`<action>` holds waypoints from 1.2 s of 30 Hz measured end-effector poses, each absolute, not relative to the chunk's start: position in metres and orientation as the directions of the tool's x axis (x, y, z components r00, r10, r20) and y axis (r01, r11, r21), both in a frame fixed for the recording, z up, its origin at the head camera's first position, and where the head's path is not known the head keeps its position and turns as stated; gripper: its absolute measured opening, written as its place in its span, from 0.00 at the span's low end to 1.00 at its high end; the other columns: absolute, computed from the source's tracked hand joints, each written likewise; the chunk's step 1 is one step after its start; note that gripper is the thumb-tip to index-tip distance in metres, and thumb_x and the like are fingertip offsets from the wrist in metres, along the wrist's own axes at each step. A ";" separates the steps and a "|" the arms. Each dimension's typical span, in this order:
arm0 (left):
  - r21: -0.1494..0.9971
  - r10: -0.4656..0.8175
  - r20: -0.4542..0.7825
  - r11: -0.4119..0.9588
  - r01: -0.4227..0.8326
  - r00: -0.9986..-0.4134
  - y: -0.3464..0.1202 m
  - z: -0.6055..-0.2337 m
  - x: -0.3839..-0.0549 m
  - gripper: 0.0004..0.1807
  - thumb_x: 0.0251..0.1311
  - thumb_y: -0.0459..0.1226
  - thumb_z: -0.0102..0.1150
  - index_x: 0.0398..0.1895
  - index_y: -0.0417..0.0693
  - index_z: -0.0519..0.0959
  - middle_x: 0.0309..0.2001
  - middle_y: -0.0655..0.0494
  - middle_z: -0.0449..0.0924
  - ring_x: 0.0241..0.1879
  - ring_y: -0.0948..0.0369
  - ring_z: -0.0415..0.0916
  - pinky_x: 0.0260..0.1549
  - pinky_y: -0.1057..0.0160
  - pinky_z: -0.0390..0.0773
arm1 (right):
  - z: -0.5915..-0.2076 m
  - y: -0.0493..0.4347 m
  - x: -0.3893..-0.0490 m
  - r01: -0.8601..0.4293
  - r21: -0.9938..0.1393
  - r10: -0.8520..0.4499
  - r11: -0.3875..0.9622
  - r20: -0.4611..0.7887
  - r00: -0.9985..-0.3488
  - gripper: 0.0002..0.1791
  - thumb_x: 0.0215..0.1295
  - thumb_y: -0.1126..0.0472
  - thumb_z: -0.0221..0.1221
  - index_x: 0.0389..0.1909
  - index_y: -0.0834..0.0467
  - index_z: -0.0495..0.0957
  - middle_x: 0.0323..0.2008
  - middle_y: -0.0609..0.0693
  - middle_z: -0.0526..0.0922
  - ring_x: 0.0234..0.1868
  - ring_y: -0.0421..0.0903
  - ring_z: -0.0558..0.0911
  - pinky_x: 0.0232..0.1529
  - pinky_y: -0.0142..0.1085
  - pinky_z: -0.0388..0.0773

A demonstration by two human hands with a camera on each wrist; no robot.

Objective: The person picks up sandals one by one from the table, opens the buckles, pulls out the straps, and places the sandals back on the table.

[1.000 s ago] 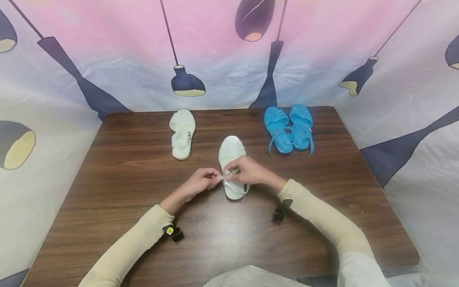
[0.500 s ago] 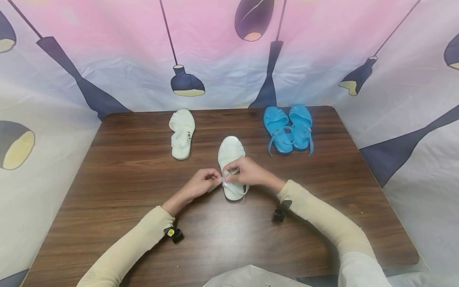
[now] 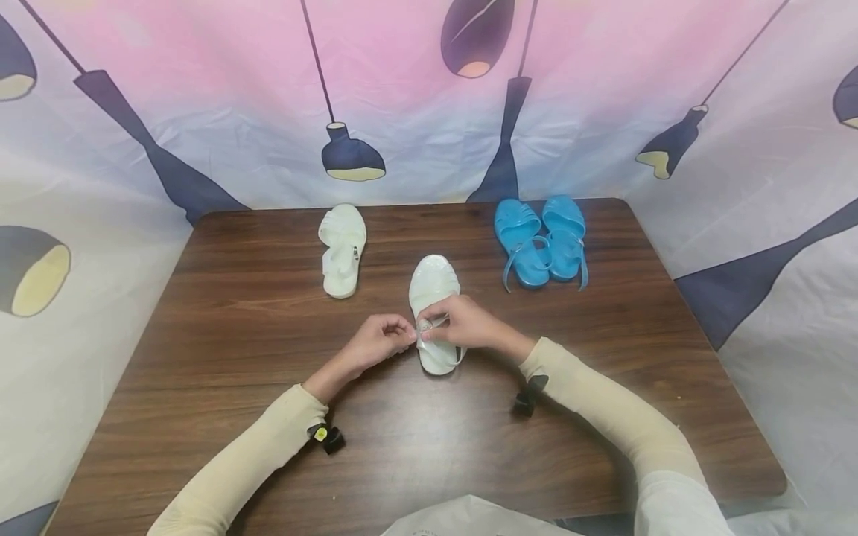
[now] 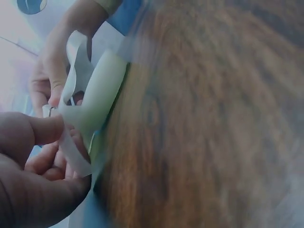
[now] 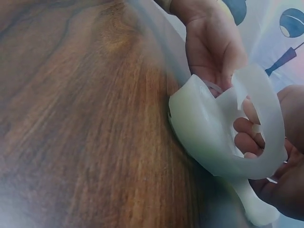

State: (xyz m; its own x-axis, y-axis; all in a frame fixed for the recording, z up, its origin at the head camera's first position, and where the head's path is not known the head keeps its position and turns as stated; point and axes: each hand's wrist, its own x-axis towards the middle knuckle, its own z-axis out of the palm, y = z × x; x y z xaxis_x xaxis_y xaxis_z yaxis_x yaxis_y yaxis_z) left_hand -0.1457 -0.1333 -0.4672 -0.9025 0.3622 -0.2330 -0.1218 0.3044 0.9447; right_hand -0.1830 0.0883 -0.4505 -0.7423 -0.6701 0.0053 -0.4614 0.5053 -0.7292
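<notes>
A white sandal (image 3: 432, 279) lies in the middle of the table, toe pointing away from me. My left hand (image 3: 378, 342) is at its left side, pinching the free end of the ankle strap (image 4: 76, 156) between thumb and fingers. From the right, my right hand (image 3: 465, 324) reaches over the sandal and pinches the strap close to a small metal buckle (image 4: 51, 110), which the fingers partly hide. The strap's loop stands up above the heel (image 5: 190, 114) in the right wrist view. Both hands' fingertips nearly meet at the buckle.
A second white sandal (image 3: 343, 275) lies at the back left of the brown wooden table (image 3: 255, 298). Two blue sandals (image 3: 526, 264) lie side by side at the back right, their straps loose. A printed curtain (image 3: 415, 134) hangs behind the table.
My left hand has shifted slightly right toward my right hand, and less strap shows between them. The right hand stays nearly in place; the other sandals have not moved.
</notes>
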 end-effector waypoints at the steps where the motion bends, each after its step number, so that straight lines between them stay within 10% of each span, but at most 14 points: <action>1: 0.949 0.351 -0.216 0.294 -0.112 -0.911 -0.133 -0.467 -0.146 0.07 0.67 0.30 0.63 0.40 0.32 0.82 0.28 0.55 0.80 0.24 0.63 0.72 0.22 0.70 0.71 | -0.451 0.088 -0.183 -0.459 -0.732 -0.667 0.504 0.008 -0.745 0.10 0.61 0.60 0.73 0.44 0.54 0.89 0.38 0.42 0.88 0.38 0.37 0.82 0.42 0.32 0.82; 36: 0.961 0.368 -0.214 0.247 -0.127 -0.905 -0.135 -0.468 -0.142 0.11 0.72 0.34 0.59 0.42 0.30 0.82 0.29 0.54 0.82 0.29 0.62 0.77 0.31 0.68 0.78 | -0.459 0.087 -0.183 -0.424 -0.767 -0.646 0.482 0.017 -0.763 0.12 0.59 0.58 0.74 0.44 0.54 0.88 0.38 0.41 0.89 0.40 0.37 0.83 0.46 0.34 0.81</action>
State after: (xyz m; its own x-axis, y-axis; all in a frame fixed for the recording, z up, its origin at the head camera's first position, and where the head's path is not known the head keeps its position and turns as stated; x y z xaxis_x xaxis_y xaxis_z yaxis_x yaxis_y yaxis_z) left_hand -0.1424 -0.1353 -0.4676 -0.9049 0.3679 -0.2141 -0.1267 0.2474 0.9606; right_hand -0.1834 0.0866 -0.4594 -0.7634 -0.6457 0.0166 -0.4244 0.4820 -0.7665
